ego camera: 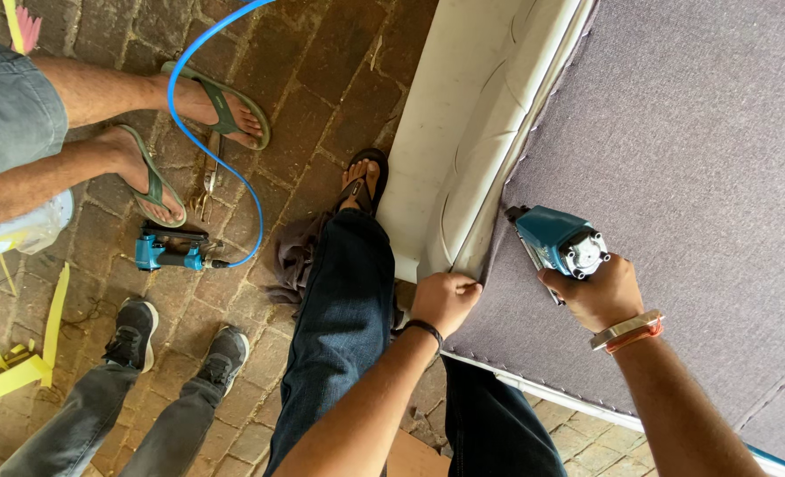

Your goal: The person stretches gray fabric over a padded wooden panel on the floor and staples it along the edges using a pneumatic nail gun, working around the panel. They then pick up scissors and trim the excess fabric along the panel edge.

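Your left hand (445, 300) is clenched on the edge of the grey backing fabric (675, 177), pinching it where it meets the white upholstered side panel (463, 150), and your right hand (600, 296) is wrapped tight around the grip of the teal pneumatic stapler (558, 243), whose nose rests on the fabric just beside that same seam. The risk sits right there: your left knuckles lie close to the stapler's nose, so a slip of the tool along the cloth could put a staple toward your fingers, and a loosened pinch would let the fabric slacken and wrinkle under the shot. Your own denim leg (344, 309) presses against the panel, so you have little room to shift left. Behind it a dark rag (295, 252) lies crumpled on the brick paving (322, 97) by your sandalled foot (363, 181), a likely snag if you step back. Further off, a second teal air tool (167, 252) lies on the bricks with its blue air hose (207, 132) looping past another person's green flip-flops (225, 106), a trip hazard; a third person's grey sneakers (132, 331) crowd the lower left. Open room lies to the right, across the broad fabric.
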The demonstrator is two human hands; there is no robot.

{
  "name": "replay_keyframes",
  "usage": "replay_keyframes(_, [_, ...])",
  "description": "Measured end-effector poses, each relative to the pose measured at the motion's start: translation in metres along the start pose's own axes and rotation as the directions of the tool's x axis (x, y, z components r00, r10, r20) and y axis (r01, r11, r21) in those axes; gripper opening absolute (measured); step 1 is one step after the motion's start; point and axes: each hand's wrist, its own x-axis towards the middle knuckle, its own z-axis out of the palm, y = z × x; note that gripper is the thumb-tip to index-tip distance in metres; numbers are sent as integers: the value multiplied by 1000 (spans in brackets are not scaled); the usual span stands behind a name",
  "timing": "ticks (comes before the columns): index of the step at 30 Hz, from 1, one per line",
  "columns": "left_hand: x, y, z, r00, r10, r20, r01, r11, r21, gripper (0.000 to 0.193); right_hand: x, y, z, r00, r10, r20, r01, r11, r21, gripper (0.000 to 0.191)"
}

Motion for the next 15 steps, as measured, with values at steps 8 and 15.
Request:
replay_keyframes(8, [-3,38,-27,965,203,164,-260,814,519,20,-4,4,-2,998,-54,-18,54,998,8,36])
replay_keyframes(15, [-3,29,-49,978,174,117,-208,872,443,18,-3,11,-1,992,-120,-47,121,992,28,37])
